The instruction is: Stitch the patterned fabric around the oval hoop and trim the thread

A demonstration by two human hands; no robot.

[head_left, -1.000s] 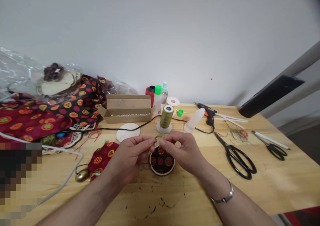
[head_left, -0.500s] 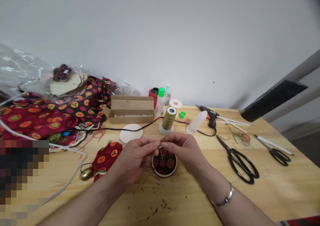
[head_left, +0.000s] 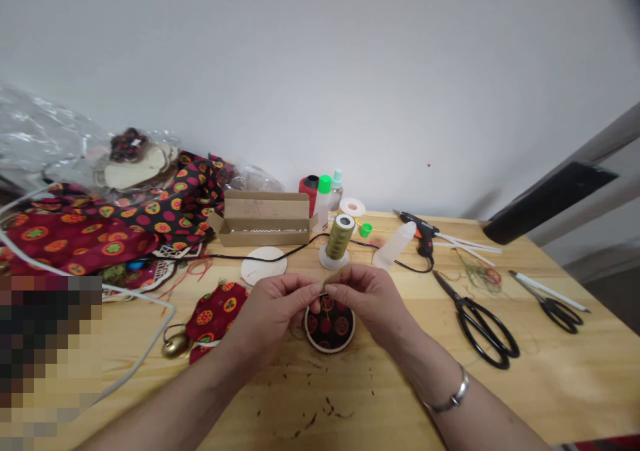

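My left hand (head_left: 283, 303) and my right hand (head_left: 373, 298) meet at the fingertips near the middle of the table. Both pinch a bundle of olive-green thread (head_left: 332, 279) between thumb and forefinger. Just beneath lies a round black fabric piece (head_left: 329, 334) with a red pattern and a pale rim; its upper edge is partly hidden by my fingers. Thin strands hang from my fingertips over this disc. Behind my hands an olive thread cone (head_left: 341, 238) stands upright on the table.
On the right lie large black-handled scissors (head_left: 483, 328), smaller scissors (head_left: 557, 311) and a glue gun (head_left: 424, 234). A squeeze bottle (head_left: 397, 244) stands behind my right hand. An open cardboard box (head_left: 260, 238), patterned fabric (head_left: 75, 238), a brass bell (head_left: 176, 344) and a black cable (head_left: 295, 250) are leftward.
My hands keep their pinch on the thread with only slight finger movement. The whole view has shifted a little; nothing else has visibly moved.
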